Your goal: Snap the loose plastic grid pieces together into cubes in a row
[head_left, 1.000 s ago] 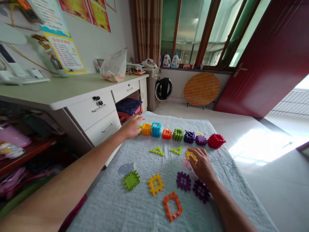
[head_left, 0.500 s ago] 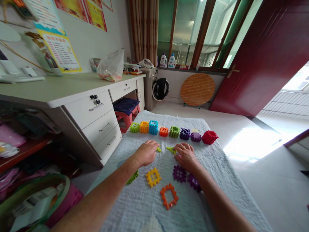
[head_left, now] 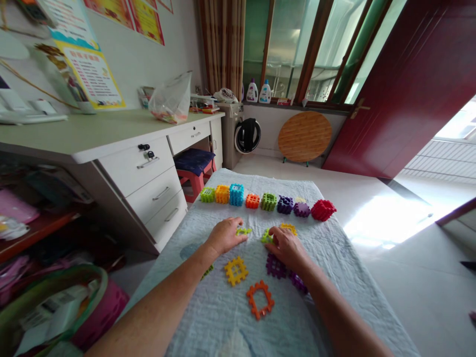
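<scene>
My left hand (head_left: 226,236) is closed, with thumb and fingers around a lime-green notched building panel (head_left: 244,231). A second lime-green panel (head_left: 266,237) is pinched in my right hand (head_left: 287,245), partly hidden by the fingers. Just beyond that hand a yellow panel (head_left: 289,228) lies on the cloth. Under and beside my right wrist are purple panels (head_left: 275,267). Between my forearms lie a yellow windowed panel (head_left: 236,271) and an orange open-frame panel (head_left: 260,299). Another green panel (head_left: 208,271) shows partly from behind my left forearm.
Along the far part of the cloth-covered table (head_left: 223,327) runs a row of assembled block cubes, among them a blue cube (head_left: 236,195) and a red block (head_left: 323,210). A white desk (head_left: 148,134) stands at left, a red stool (head_left: 196,171) beside it.
Both hands have lifted and turned the lime-green panels, so more of each shows. My right hand has shifted slightly nearer, uncovering the yellow panel behind it.
</scene>
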A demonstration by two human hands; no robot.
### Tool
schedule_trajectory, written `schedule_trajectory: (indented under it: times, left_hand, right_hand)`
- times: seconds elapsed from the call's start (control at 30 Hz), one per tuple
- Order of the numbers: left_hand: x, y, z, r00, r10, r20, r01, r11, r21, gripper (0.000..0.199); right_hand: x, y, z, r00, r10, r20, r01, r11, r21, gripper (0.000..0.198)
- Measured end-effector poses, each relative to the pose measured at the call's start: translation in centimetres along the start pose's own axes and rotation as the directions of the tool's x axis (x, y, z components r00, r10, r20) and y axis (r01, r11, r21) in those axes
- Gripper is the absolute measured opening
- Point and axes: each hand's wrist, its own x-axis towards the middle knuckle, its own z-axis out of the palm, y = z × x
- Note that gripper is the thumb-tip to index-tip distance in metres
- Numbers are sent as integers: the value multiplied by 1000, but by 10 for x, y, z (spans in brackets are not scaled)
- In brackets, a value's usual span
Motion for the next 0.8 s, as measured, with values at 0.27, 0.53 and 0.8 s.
schedule_trajectory:
  times: [0.27,0.53,0.8]
  left_hand:
    - [-3,-12,-11,993,114,10,-113,990,-81,21]
    - [-4,-20,-11,967,235,100,-224,968,-113,30]
    - [-2,-20,-11,959,258,119,-235,955,-179,30]
  right_hand:
    - [-2,2,-3,992,-124,-24,124,992,-20,51]
    - [2,9,-2,991,-111,75,118,988,-103,33]
    - [-1,4,-10,992,-61,113,69,995,-71,30]
